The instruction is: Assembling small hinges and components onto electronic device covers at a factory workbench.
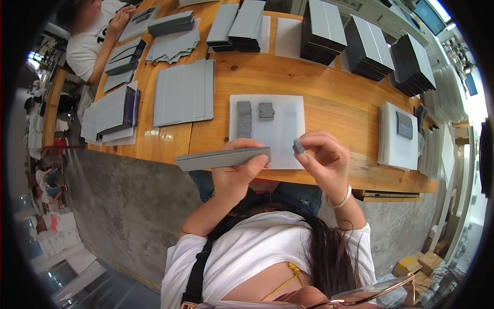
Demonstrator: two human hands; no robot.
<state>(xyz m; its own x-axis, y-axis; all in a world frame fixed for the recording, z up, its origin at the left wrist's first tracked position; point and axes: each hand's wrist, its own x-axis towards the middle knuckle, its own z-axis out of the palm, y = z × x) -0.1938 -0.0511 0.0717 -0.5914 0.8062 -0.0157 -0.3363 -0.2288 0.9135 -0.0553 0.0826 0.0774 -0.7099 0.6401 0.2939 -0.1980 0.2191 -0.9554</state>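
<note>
My left hand (234,175) is closed around a long flat grey strip of board (216,158), held level above the table's near edge. Between the thumb and fingers of my right hand (327,157) is a small dark grey block (298,147), a short distance from the strip's right end. Under both hands lies a white ribbed plastic sheet (280,131). On that sheet rest a long row of small grey pieces (244,119) and a shorter pile of grey pieces (266,110). What the small block is exactly cannot be made out.
Tall stacks of grey boards (324,26) line the far side of the wooden table (339,108). Large flat grey boards (183,93) lie to the left. White sheets topped by a dark grey piece (405,126) sit at right. Another person (92,44) works at far left.
</note>
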